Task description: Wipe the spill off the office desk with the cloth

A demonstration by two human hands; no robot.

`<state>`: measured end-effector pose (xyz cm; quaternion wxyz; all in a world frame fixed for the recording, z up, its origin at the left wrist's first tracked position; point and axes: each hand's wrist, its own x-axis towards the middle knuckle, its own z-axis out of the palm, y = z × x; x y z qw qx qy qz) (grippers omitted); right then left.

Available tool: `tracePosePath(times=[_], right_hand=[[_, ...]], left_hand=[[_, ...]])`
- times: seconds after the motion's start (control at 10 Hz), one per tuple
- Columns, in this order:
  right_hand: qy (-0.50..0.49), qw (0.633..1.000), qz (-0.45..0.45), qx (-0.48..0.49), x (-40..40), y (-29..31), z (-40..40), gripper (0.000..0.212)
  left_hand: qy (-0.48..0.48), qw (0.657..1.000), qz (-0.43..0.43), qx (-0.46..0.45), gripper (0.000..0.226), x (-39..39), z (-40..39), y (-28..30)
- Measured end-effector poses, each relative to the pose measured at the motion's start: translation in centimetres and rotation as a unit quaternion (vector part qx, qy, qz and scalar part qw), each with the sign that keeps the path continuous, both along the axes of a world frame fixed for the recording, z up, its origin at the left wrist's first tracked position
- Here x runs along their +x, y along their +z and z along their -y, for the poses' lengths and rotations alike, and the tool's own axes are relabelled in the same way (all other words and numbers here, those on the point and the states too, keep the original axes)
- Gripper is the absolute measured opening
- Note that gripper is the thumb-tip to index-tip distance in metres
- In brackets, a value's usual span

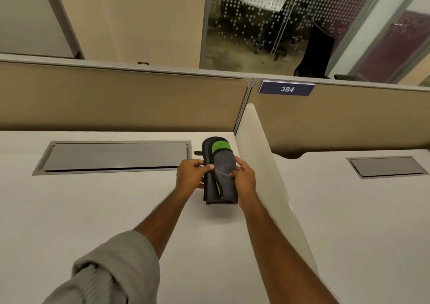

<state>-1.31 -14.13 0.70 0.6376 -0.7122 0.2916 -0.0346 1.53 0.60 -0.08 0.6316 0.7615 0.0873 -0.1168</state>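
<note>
Grey ribbed fabric of a pushed-up sleeve [111,271] is seen nearest, on the left forearm; the right forearm is bare. Both arms are stretched forward over the white counter [81,210]. The cloth [220,173], grey with black edging and a green patch at its far end, lies folded lengthwise on the counter near the back right corner, just beside the white divider [263,154]. It is gripped at its left edge by the left hand [192,174], thumb on top and fingers curled underneath. The right hand [243,175] is set against the cloth's right edge, fingers bent and thumb tip resting on the grey fabric. A small black loop sticks out from the cloth's far left side. No spill can be made out on the counter.

Left of the cloth, a grey flap [114,156] is set flush into the counter, shut, so its contents cannot be told. Beyond it stands a tan partition [116,99]. On the partition to the right, a dark blue plate [286,89] reads "384" in white.
</note>
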Motion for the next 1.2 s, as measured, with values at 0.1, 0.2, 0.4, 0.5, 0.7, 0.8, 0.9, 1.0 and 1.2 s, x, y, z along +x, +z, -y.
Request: tracePosePath(times=[0.1, 0.2, 0.4, 0.5, 0.7, 0.8, 0.9, 1.0, 1.2], right_hand=[[-0.013, 1.0, 0.022, -0.014, 3.8, -1.0, 0.7, 0.048], [0.006, 0.999, 0.033, -0.007, 6.5, -2.4, 1.4, 0.045], [0.019, 0.997, 0.043, -0.062, 8.4, -5.1, 1.9, 0.046], [0.039, 0.986, 0.016, -0.161, 8.3, -6.5, 1.5, 0.045], [0.133, 0.904, -0.023, -0.406, 7.7, -7.4, 1.7, 0.047], [0.161, 0.867, -0.053, -0.469, 7.4, -7.3, 1.5, 0.049], [0.177, 0.837, -0.068, -0.513, 7.3, -7.3, 1.4, 0.051], [0.191, 0.824, -0.074, -0.529, 6.9, -6.0, 1.1, 0.054], [0.228, 0.807, 0.026, -0.544, 5.6, -2.9, -0.6, 0.057]], left_hand=[[0.021, 1.0, -0.002, -0.002, 0.03, 3.5, 1.5, -0.8], [0.036, 0.999, 0.005, 0.009, 0.032, 6.3, 2.6, -2.2], [0.061, 0.997, -0.002, 0.048, 0.041, 9.9, 3.6, -5.3], [0.072, 0.994, -0.02, 0.074, 0.038, 10.7, 3.3, -7.0], [0.078, 0.993, -0.047, 0.079, 0.035, 10.4, 3.2, -7.7], [0.077, 0.993, -0.082, 0.046, 0.034, 9.8, 3.2, -7.6], [0.078, 0.992, -0.09, 0.03, 0.036, 8.8, 3.0, -7.0], [0.084, 0.993, -0.075, 0.019, 0.037, 7.6, 2.5, -5.6], [0.106, 0.988, 0.07, 0.085, 0.031, 5.0, 1.0, -2.6]])
